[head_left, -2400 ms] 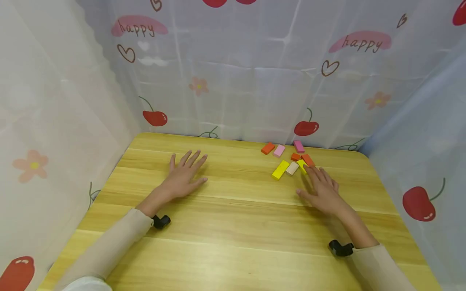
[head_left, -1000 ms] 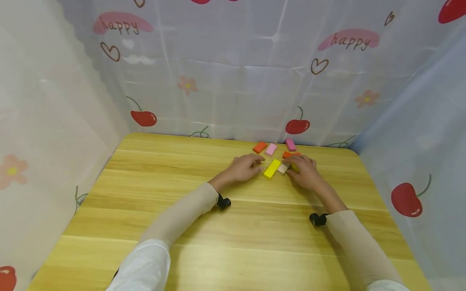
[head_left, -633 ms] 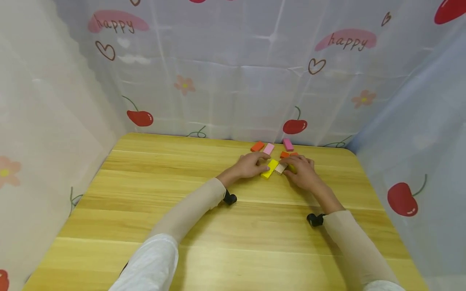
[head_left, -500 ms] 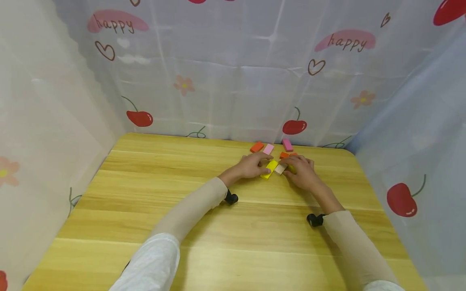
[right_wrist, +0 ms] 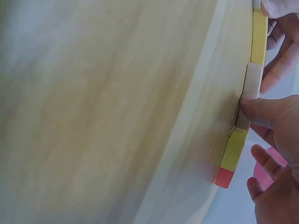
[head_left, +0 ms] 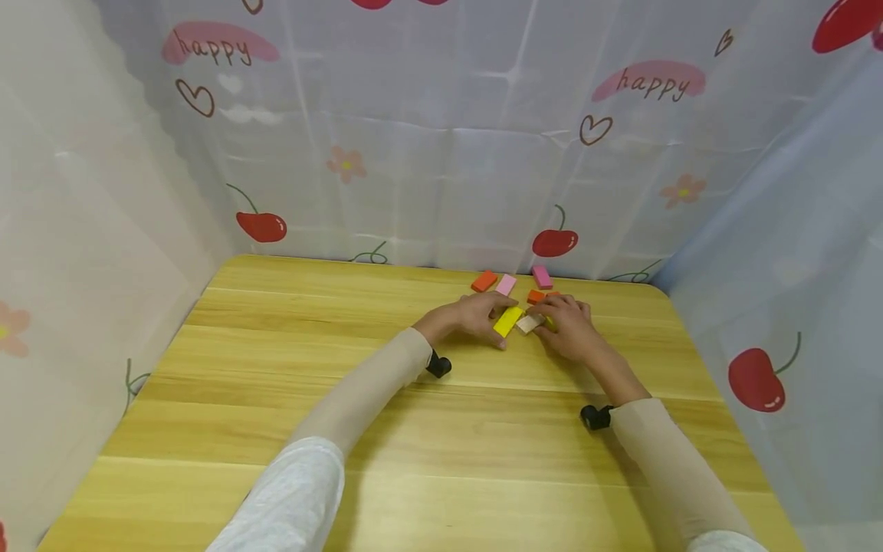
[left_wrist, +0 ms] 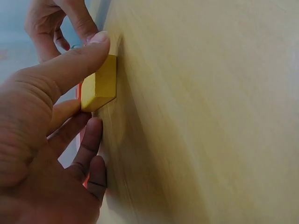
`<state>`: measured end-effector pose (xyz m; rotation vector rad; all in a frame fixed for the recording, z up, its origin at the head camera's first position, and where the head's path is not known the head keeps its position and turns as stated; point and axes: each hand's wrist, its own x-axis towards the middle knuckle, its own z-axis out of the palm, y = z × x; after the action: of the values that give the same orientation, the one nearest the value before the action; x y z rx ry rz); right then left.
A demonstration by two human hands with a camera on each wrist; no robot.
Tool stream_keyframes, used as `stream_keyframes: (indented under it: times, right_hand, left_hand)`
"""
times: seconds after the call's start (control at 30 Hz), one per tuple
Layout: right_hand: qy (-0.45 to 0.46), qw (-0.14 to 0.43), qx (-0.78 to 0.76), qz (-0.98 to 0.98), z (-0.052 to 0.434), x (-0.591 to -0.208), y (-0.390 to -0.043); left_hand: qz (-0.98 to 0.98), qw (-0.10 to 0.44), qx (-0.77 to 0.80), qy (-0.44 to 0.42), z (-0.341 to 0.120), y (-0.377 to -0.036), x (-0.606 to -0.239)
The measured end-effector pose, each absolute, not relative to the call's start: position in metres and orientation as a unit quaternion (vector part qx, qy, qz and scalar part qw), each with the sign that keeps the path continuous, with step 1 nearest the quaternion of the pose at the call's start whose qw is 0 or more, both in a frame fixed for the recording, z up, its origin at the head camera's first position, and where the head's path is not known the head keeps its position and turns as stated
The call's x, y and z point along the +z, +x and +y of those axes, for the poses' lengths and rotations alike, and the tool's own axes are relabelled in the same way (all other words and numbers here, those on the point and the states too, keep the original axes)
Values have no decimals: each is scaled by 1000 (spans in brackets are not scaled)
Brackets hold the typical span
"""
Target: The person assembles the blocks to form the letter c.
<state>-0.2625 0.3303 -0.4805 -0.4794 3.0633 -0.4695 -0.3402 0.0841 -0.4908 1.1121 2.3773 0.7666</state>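
the work looks barely begun: the left hand (head_left: 467, 318) pinches the long yellow block (head_left: 507, 321) between thumb and fingers, and it sits flat on the wooden table (head_left: 345, 429) near the far edge. the right hand (head_left: 569, 330), fingers curled, has its thumb on the beige block (head_left: 529, 323) just beside it. the orange block (head_left: 484, 280) and two pink blocks (head_left: 506, 284) lie untouched behind, so most handling seems left.

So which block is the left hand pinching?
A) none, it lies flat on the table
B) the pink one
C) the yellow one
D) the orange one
C: in the left wrist view the left hand has its thumb and fingers round the yellow block on the table.
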Motion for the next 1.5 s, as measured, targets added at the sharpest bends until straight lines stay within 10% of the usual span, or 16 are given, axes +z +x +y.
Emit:
stream_keyframes:
  times: [1.5]
  right_hand:
    - [-165, -32, -191, 967, 325, -488, -261]
  left_hand:
    - [873, 159, 263, 379, 15, -330, -484]
